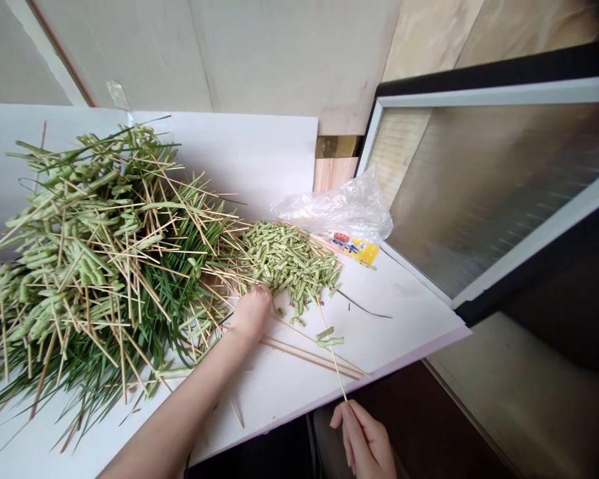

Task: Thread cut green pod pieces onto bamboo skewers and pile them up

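Observation:
Between the thumb and fingers of my right hand (364, 439) is the lower end of a thin wooden skewer (338, 369), which slants up and away over the table. Two short green bean pieces (329, 337) are threaded across it near its middle. My left hand (253, 309) is curled at the near left edge of a heap of cut green bean pieces (292, 259). Its fingertips are hidden behind the hand, so what they pinch cannot be seen. A few loose skewers (312, 356) lie on the white table (259, 399) between my hands.
A tall mound of bean-loaded skewers (94, 246) and long green leaves (180, 266) covers the left side. Behind the cut beans lies a clear plastic bag (344, 206) with a yellow label. A framed glass panel (479, 193) leans at the right, by the table's edge.

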